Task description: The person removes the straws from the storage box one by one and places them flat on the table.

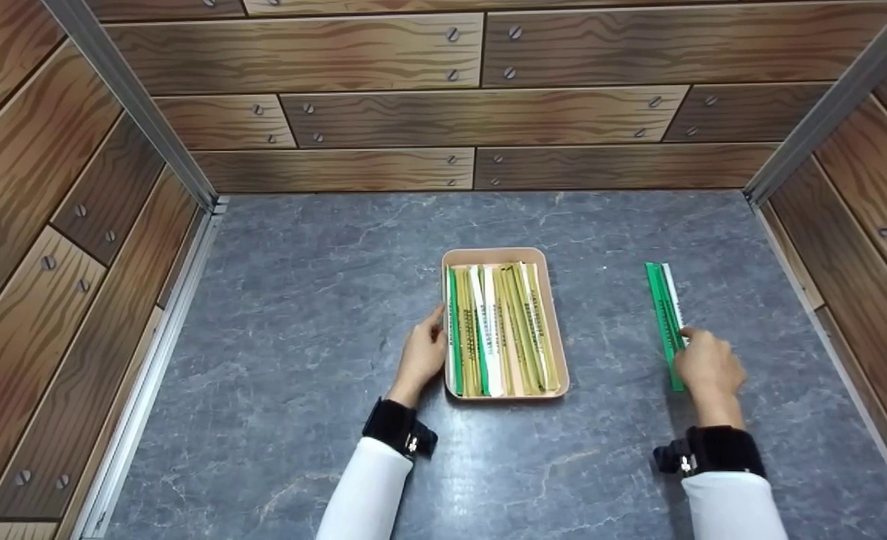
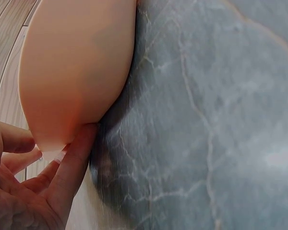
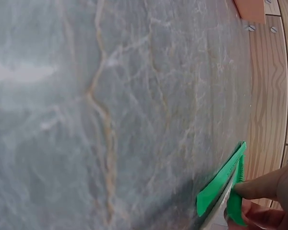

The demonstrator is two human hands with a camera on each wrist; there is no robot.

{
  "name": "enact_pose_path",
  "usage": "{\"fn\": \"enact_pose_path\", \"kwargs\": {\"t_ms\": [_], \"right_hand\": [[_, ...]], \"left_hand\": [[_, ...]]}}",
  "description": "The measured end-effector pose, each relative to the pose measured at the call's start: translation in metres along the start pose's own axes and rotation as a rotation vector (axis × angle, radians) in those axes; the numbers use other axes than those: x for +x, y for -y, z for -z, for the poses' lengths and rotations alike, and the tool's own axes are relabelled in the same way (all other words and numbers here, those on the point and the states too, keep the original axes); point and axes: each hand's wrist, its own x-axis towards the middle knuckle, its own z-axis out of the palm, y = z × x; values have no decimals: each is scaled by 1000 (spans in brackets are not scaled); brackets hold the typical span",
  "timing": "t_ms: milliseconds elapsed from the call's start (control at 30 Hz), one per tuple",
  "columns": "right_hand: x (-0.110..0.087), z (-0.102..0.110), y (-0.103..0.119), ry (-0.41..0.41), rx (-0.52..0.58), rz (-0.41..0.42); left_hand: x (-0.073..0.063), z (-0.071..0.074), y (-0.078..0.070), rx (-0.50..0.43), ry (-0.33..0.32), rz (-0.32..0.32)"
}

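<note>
A shallow peach tray point(image 1: 553, 300) holds several long, slim printed paper packets point(image 1: 509, 330) in green, white and olive-gold, lying side by side. My left hand point(image 1: 422, 352) touches the tray's left wall with its fingers extended; in the left wrist view, the fingertips rest against the tray's smooth side point(image 2: 79, 62). Over to the right, my right hand point(image 1: 709, 366) pinches a green packet point(image 3: 236, 203) between thumb and fingers. Beside it another green packet point(image 3: 213, 189) lies on the surface, along with a white packet point(image 1: 672, 289), partly covered by the hand.
The grey marbled tabletop point(image 1: 323, 300) spreads around the tray. Wood-patterned panels point(image 1: 383, 120) wall it in at the back, left and right, with metal rails point(image 1: 143, 375) along the sides.
</note>
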Motion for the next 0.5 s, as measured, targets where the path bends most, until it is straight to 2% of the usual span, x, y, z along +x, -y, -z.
{"fn": "enact_pose_path", "kwargs": {"t_ms": [167, 267, 367, 500], "right_hand": [[-1, -3, 6, -64, 2, -37], [-7, -8, 17, -151, 29, 0], [-14, -15, 34, -241, 75, 117], [-24, -27, 64, -270, 135, 324]], "left_hand": [[-1, 0, -1, 11, -6, -3], [-1, 0, -1, 13, -7, -13], [-1, 1, 0, 8, -5, -14], [-1, 0, 0, -1, 4, -3]]}}
